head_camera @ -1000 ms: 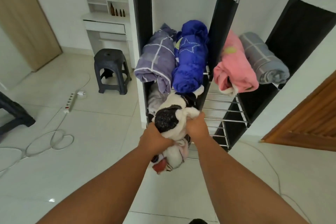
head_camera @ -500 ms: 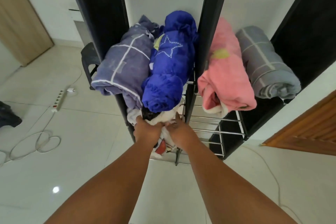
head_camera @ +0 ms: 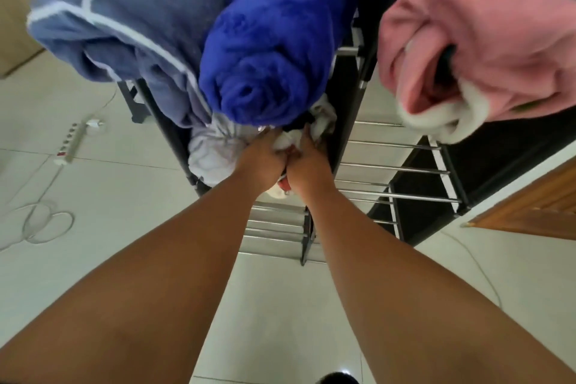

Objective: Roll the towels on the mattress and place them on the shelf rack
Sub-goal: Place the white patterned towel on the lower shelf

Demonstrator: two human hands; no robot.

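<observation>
My left hand [head_camera: 263,162] and my right hand [head_camera: 308,165] both grip a rolled white towel with black and red patches [head_camera: 291,142]. They press it into the left bay of the shelf rack [head_camera: 396,170], on the tier under a rolled bright blue towel [head_camera: 274,40]. Most of the white towel is hidden beneath that blue roll. A rolled grey-blue towel with white lines [head_camera: 124,15] lies left of the blue one. Below them sits a pale grey rolled towel [head_camera: 212,153], touching my left hand. In the right bay, a pink rolled towel [head_camera: 486,34] sits on the upper tier.
Bare metal rails of the rack's lower tiers show to the right of my hands. A white power strip [head_camera: 70,143] and a looped cable [head_camera: 40,221] lie on the tiled floor at left. A wooden door [head_camera: 536,209] is at right.
My head and hands have moved closer to the rack. The white towel has gone from in front of the rack into the lower left tier, under the blue roll.
</observation>
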